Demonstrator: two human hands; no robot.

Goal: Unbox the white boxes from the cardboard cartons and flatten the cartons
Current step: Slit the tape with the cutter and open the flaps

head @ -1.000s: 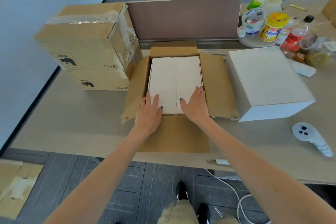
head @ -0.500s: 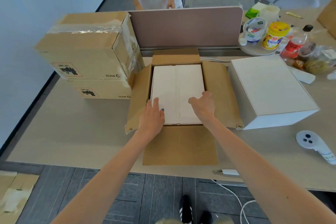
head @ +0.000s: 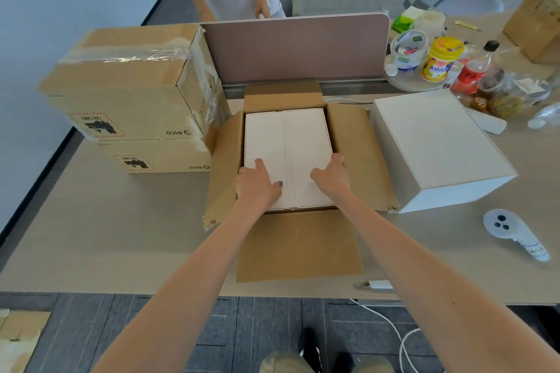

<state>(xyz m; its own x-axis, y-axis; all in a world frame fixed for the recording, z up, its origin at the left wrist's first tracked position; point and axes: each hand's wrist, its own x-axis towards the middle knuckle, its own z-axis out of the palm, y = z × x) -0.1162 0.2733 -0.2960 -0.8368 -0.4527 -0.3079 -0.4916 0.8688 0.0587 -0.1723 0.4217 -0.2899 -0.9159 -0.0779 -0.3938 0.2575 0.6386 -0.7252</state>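
One white box (head: 439, 142) stands out, right. The left hand (head: 257, 188) and right hand (head: 333, 175) curl fingers (head: 338, 158) round a second box (head: 288, 142) inside the open carton (head: 357, 154); two taped cartons (head: 127, 85) wait left.

The desk (head: 121, 236) carries an open carton (head: 298, 245), stacked cartons (head: 127, 91) (top one taped), a loose white box (head: 439, 142) and a controller (head: 512, 233).

- Upper carton (head: 127, 91): the brand "PICO" with a round logo is printed upside down near the bottom edge of its front.
- Same carton: a red-hatched label (head: 97, 126) reads "UN3481", also upside down.
- Lower carton (head: 163, 157): "PICO" and a "UN3481" label (head: 135, 162) again, both upside down.
- Yellow-lidded jar (head: 441, 60): Chinese characters, too blurred to read.
- White controller (head: 512, 233): a handwritten tag, illegible.
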